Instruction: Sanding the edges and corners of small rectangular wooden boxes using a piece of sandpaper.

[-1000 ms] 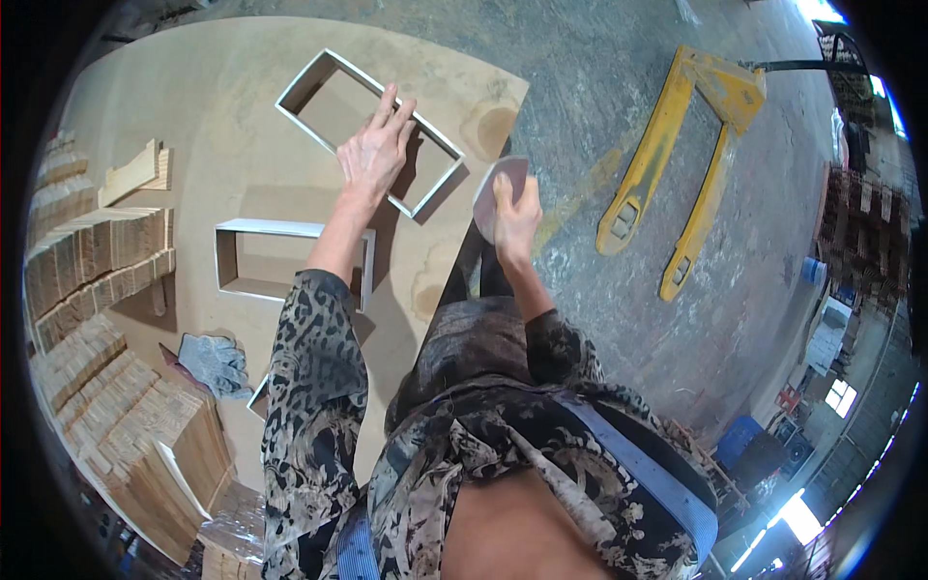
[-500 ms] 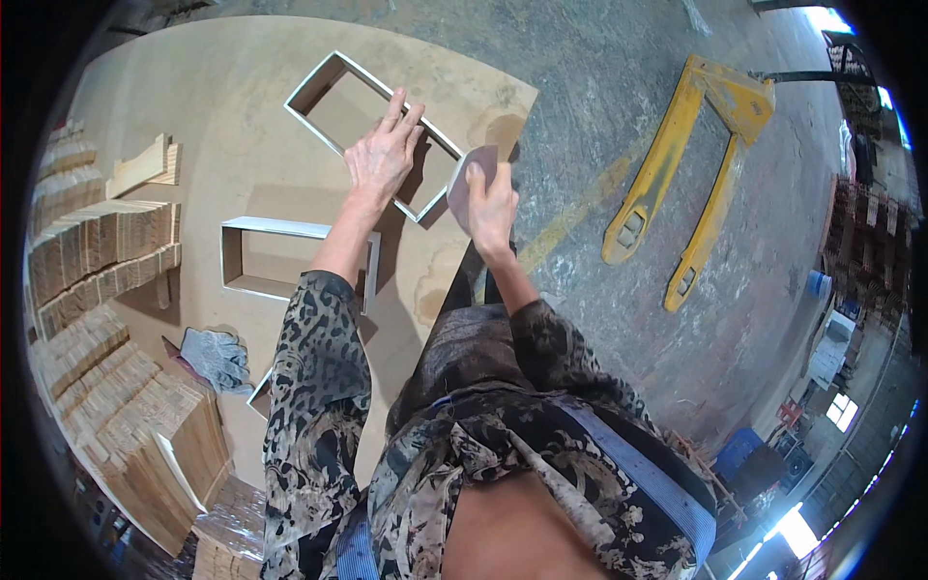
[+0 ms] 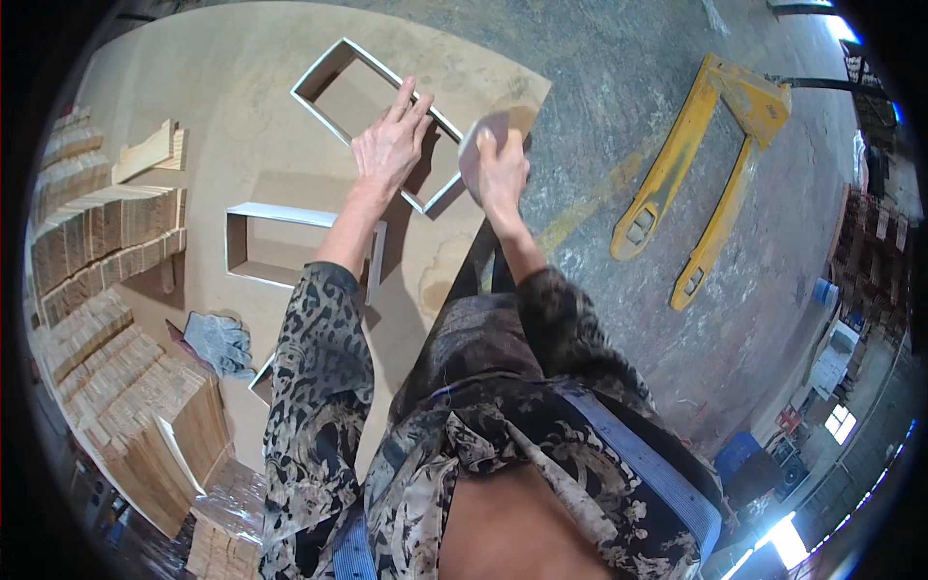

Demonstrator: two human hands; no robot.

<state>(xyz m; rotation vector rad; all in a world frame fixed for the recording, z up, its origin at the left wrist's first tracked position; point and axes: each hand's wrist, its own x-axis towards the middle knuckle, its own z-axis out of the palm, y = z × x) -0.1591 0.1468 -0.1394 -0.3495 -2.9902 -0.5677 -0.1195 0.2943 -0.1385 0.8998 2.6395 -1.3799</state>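
Observation:
A rectangular open frame [image 3: 319,121] with white edges and brown inner walls lies slanted on the brown board tabletop [image 3: 222,77]. Across it lies my left hand [image 3: 387,150], with fingers stretched over the far long side, holding it against the board; the thumb is mostly hidden. At the frame's right-hand short end, my right hand [image 3: 503,174] grips a mauve-grey piece of sandpaper [image 3: 471,159], thumb on top. A second such frame [image 3: 290,210] stands to the left, partly behind my left forearm.
Stacked wooden slats [image 3: 111,232] line the left side, with a grey glove [image 3: 217,343] near them. Part of another frame [image 3: 261,382] shows beside my left sleeve. A yellow pallet jack [image 3: 667,164] stands on the concrete floor [image 3: 590,106] to the right.
My right hand and the sandpaper have shifted slightly up and right along the frame's short end. My left hand stays on the frame. The whole view has shifted a little.

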